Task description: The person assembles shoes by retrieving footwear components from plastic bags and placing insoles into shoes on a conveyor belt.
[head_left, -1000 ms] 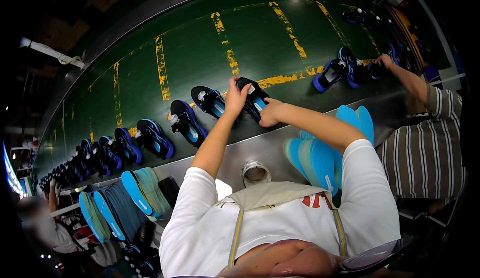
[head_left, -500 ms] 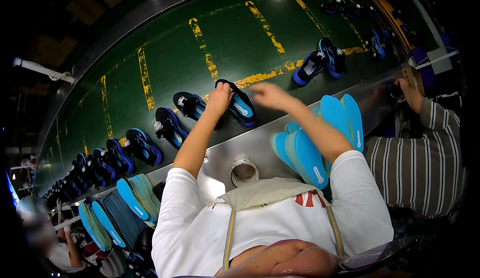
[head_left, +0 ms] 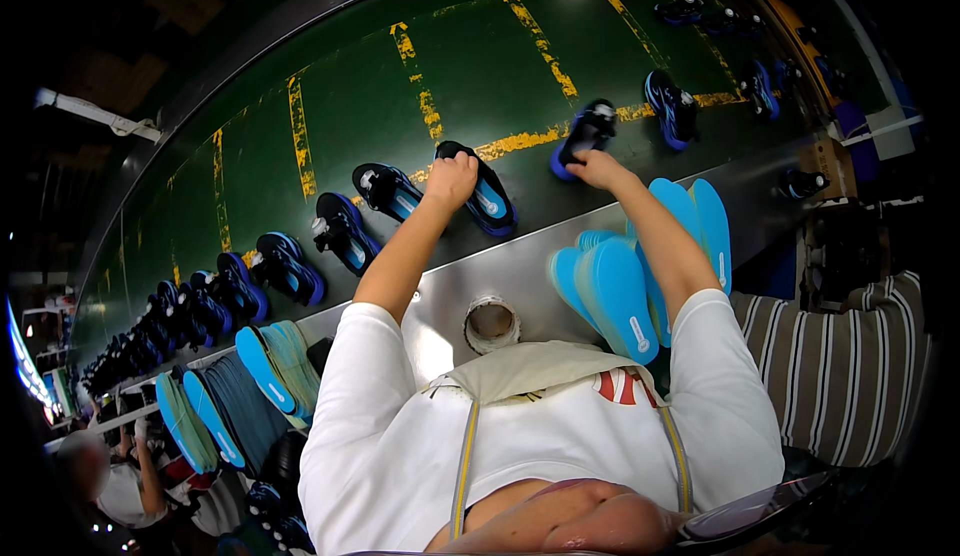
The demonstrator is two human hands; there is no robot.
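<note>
My left hand [head_left: 453, 180] is closed on the upper of a black sneaker [head_left: 494, 204] with a bright blue insole showing at its heel end. Farther right, my right hand [head_left: 598, 168] grips the near end of another black-and-blue sneaker [head_left: 590, 128], slightly blurred, with white stuffing inside. Just left of my left hand sits a sneaker [head_left: 376, 184] with a blue insole. A single sneaker [head_left: 670, 111] stands beyond my right hand. Beneath my right forearm stand stacks of light blue insoles [head_left: 617, 291].
The green surface [head_left: 350, 86] carries yellow stripes and a row of sneakers [head_left: 240, 286] running left. Along its near side lies a metal ledge [head_left: 440, 301] with a round holder [head_left: 491, 323]. More insole bundles [head_left: 275, 381] stand at left. A co-worker's striped shirt [head_left: 830, 366] is at right.
My right hand has moved right and taken hold of a sneaker, which has shifted left, away from its neighbour. My left hand remains on its sneaker. The co-worker's hand at right has left view.
</note>
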